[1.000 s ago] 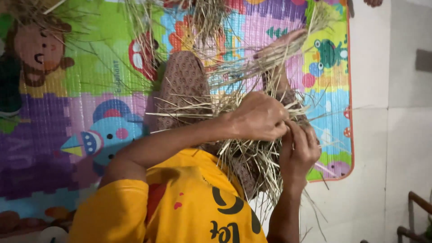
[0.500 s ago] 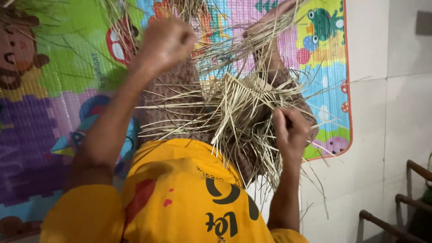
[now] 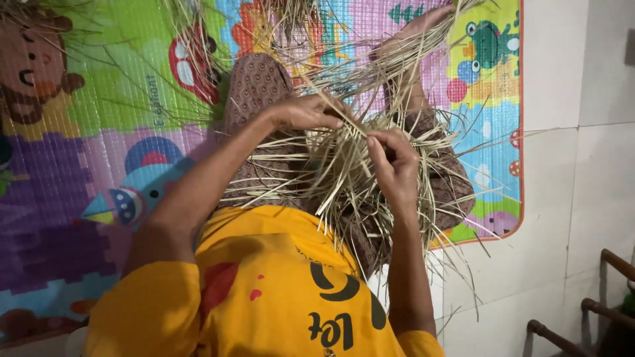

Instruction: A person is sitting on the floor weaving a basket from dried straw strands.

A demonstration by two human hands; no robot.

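Far left: a colourful play mat [image 3: 99, 165] with cartoon animals, spread over the floor, loose dry strands scattered across its upper part. Further in, a knee in brown patterned cloth [image 3: 254, 86], raised above the mat. Next, the left hand [image 3: 307, 111], fingers curled together and pinching a few pale strips at the upper edge of the bundle of dried straw strips [image 3: 344, 178] (a half-woven tangle, lying across the lap, ends fanning out on all sides). Just right of it, the right hand [image 3: 393, 162], fingertips pressed together, gripping strips near the bundle's middle. Both hands close, nearly touching. Below, a yellow shirt [image 3: 264, 291]. Beyond the mat's orange edge, white floor tiles [image 3: 569, 165]; bottom right corner, dark wooden rails [image 3: 595, 311].
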